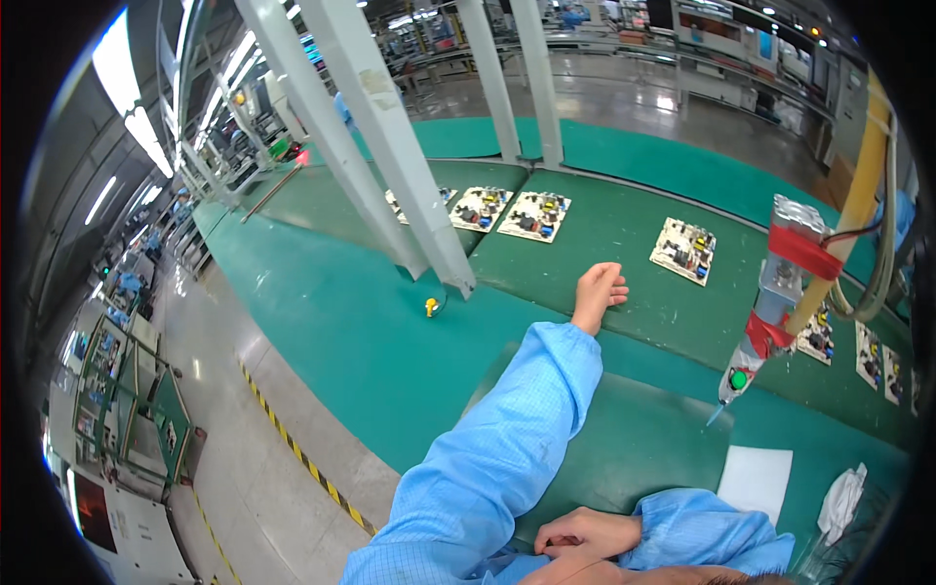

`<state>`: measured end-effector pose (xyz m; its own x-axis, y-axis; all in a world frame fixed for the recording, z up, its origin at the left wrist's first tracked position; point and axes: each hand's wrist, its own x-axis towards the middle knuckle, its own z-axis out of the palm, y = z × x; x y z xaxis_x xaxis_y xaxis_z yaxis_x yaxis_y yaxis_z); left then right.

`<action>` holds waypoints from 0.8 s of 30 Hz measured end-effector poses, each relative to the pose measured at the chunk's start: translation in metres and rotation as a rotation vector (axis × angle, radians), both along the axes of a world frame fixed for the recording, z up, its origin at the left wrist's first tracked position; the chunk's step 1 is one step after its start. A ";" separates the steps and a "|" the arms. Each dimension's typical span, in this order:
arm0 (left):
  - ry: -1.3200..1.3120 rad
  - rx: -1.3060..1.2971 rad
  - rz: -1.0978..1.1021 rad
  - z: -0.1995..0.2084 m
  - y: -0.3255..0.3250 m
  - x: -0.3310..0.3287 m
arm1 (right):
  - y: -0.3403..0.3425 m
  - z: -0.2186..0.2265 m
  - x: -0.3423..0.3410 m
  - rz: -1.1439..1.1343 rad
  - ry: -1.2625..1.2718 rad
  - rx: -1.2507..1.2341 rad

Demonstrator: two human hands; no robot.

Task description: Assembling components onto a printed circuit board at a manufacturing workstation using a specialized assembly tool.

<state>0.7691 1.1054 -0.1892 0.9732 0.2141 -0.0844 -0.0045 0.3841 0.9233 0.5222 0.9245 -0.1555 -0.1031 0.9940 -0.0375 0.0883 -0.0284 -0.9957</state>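
My left hand point(599, 295) reaches out over the near edge of the green conveyor belt point(595, 229), its fingers curled in and nothing seen in them. Closest to it on the belt is a circuit board point(683, 251) with black, yellow and blue parts, apart from the fingers. Another circuit board point(534, 215) lies farther left, beside a third board point(481, 208). Low in front of me, my right hand point(589, 532) rests by the green work mat point(639, 444) with bent fingers; whatever they may hold is hidden.
An electric screwdriver point(765, 302) wrapped in red tape hangs at the right near a yellow post point(858, 185). White paper point(758, 481) and a crumpled white wrapper point(840, 502) lie below it. Grey uprights point(390, 136) stand left of the belt. Several more boards lie far right.
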 end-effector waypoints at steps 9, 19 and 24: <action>-0.029 0.234 -0.071 -0.006 0.008 -0.004 | 0.009 -0.011 -0.004 -0.019 0.037 0.034; -0.206 0.564 0.366 -0.033 0.054 0.032 | 0.019 -0.011 -0.004 -0.019 0.053 0.038; -0.119 1.439 0.727 -0.019 0.146 0.060 | 0.025 -0.024 -0.002 -0.031 0.077 0.073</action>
